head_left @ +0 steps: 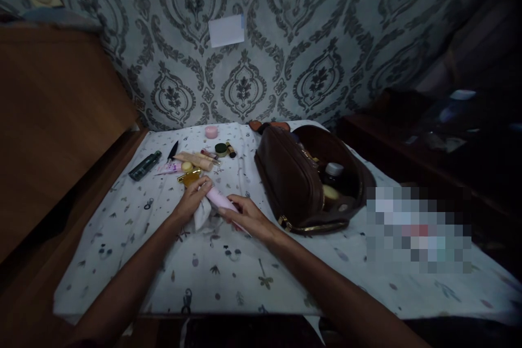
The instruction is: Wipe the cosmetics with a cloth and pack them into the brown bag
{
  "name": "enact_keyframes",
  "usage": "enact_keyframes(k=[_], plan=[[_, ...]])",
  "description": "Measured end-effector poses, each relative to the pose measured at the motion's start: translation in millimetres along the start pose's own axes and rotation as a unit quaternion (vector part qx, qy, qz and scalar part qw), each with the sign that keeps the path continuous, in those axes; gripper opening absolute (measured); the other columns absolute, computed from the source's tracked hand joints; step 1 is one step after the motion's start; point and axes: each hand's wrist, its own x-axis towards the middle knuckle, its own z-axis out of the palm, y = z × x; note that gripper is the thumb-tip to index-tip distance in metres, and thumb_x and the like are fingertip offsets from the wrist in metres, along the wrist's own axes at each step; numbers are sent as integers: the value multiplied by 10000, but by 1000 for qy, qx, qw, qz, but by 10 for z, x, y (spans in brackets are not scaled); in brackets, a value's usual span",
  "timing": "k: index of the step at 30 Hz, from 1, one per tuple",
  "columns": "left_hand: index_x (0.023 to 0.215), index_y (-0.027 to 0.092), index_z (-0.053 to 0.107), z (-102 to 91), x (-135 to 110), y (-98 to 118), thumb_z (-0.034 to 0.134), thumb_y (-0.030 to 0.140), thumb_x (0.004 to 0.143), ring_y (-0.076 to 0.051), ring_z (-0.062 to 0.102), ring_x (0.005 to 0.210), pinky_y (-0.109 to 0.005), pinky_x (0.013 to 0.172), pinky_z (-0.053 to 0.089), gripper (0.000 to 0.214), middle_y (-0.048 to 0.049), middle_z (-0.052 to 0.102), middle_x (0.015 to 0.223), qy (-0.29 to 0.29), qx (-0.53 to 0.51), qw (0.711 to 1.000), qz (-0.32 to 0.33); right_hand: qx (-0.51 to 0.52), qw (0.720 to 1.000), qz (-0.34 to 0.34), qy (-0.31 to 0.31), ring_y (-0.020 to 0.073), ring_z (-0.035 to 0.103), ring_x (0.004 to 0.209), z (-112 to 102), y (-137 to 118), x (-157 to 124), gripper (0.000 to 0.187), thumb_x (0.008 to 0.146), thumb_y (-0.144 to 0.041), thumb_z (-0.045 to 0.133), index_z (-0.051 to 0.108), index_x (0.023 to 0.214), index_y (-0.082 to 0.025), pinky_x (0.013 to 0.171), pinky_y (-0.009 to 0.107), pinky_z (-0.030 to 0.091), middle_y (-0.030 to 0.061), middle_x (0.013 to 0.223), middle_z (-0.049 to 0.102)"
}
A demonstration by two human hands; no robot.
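A pale pink squeeze tube (220, 199) lies slantwise between my two hands above the table. My left hand (192, 199) is closed around its upper left end, and a crumpled white wipe (202, 216) hangs beneath the fingers. Around the lower right end, my right hand (252, 218) is closed too. Just beyond my left hand is a golden bottle (190, 177). Near it lie a pink and white tube (171, 167), a small yellow jar (186, 167) and beige tubes (196, 161).
To the right stands an open brown leather bag (287, 179) holding a dark bottle with a grey cap (334, 169). A dark green bottle (145, 166), a pink jar (211, 131) and a dark round jar (221, 149) sit farther back. A blurred patch (420, 231) covers something at right.
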Motion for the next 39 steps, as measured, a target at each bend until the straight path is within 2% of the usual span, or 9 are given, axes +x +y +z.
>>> enact_keyframes(k=[3, 6, 12, 14, 19, 25, 32, 35, 39], plan=[[997, 194, 662, -37, -35, 36, 681, 491, 764, -129, 452, 625, -227, 556, 322, 378, 18, 521, 729, -29, -30, 999, -10, 55, 998, 16, -7, 66, 406, 415, -11, -8, 0, 411, 749, -552, 660, 577, 880, -172, 388, 202, 266, -41, 618, 557], [1092, 214, 654, -47, -37, 19, 682, 466, 769, -136, 482, 659, -223, 571, 352, 410, 12, 539, 779, -21, -55, 998, -8, 78, 997, 20, 0, 59, 392, 405, -17, -30, -5, 415, 752, -542, 652, 580, 919, -169, 383, 198, 256, -44, 609, 563], [733, 177, 574, -26, 40, -95, 753, 550, 697, -96, 415, 571, -198, 534, 339, 416, 42, 475, 640, 36, -78, 996, -23, 39, 999, 9, 7, 55, 407, 411, -13, -30, 1, 407, 717, -534, 699, 590, 842, -162, 384, 194, 255, -51, 579, 550], [753, 173, 589, -41, 39, -74, 767, 520, 696, -89, 421, 555, -194, 515, 330, 394, 42, 490, 640, 19, -78, 996, -35, 75, 997, 25, 0, 52, 399, 394, -16, -13, 13, 423, 712, -541, 694, 590, 862, -159, 369, 192, 239, -48, 579, 566], [1007, 190, 649, -54, -6, 36, 764, 493, 700, -93, 455, 516, -200, 465, 311, 447, 36, 546, 656, -17, -100, 993, -56, 180, 981, 70, -29, 45, 385, 377, -24, -30, 21, 515, 670, -549, 722, 602, 964, -144, 339, 179, 190, -37, 574, 601], [781, 182, 587, -17, 10, 25, 839, 511, 578, -77, 445, 487, -184, 462, 345, 461, 59, 518, 588, 28, -122, 990, -60, 189, 979, 74, -34, 38, 406, 374, -16, -35, 8, 440, 680, -510, 751, 607, 889, -151, 323, 164, 198, -36, 574, 608], [825, 183, 608, 1, -14, 79, 854, 497, 553, -80, 468, 439, -194, 428, 362, 482, 54, 551, 589, 11, -135, 988, -73, 274, 952, 109, -87, 44, 420, 362, -35, 16, 26, 484, 694, -508, 760, 597, 956, -136, 313, 159, 193, -6, 577, 633], [875, 175, 637, 54, 8, 40, 826, 557, 580, -76, 470, 455, -190, 431, 368, 518, 50, 560, 609, 62, -131, 987, -63, 293, 948, 97, -76, 46, 424, 369, -24, 1, 23, 471, 706, -514, 752, 591, 938, -137, 316, 157, 200, -5, 578, 630], [931, 192, 621, 98, 58, 9, 725, 598, 701, -83, 520, 527, -186, 481, 399, 478, 47, 588, 682, 233, -112, 966, -22, 322, 942, 77, -58, 48, 428, 381, 3, 0, 26, 453, 732, -529, 728, 559, 924, -155, 322, 153, 201, -11, 581, 620]])
